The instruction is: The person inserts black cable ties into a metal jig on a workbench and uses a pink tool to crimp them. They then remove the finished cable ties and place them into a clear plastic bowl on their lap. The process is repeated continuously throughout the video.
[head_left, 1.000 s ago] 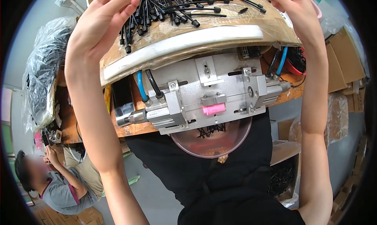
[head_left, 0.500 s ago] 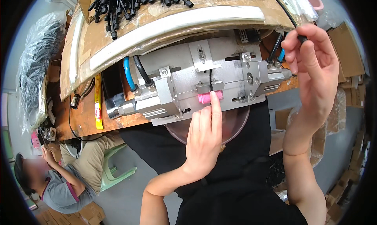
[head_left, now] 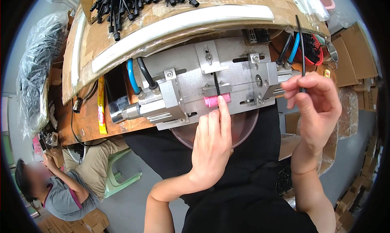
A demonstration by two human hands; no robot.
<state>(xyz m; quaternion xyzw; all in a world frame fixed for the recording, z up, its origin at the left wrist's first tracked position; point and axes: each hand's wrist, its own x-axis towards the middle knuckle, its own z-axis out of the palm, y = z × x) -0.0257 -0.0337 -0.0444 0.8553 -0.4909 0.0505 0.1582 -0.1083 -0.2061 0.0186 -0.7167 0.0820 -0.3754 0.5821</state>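
Note:
A metal clamping fixture (head_left: 191,82) with two side cylinders sits at the table's front edge. At its middle, a thin black rod (head_left: 216,82) lies in a small metal block, its near end over a pink block (head_left: 211,101). My left hand (head_left: 212,147) rests its outstretched index fingertip on that near end, the other fingers loosely bent and holding nothing. Right of the fixture, my right hand (head_left: 317,107) pinches another black rod (head_left: 302,50) by its lower end between thumb and fingers. This rod points up, away from me.
Several black rods with thick end caps (head_left: 130,5) lie heaped on a cardboard sheet (head_left: 227,28) above the fixture. Blue and black hoses (head_left: 133,76) rise from the cylinders. A red basket (head_left: 315,50) stands far right. Below the fixture is a clear bowl (head_left: 243,129). A person (head_left: 67,192) sits at left.
My right hand has come down and slightly left with its black rod, which now shows nearly whole. My left index finger stays on the rod at the pink block.

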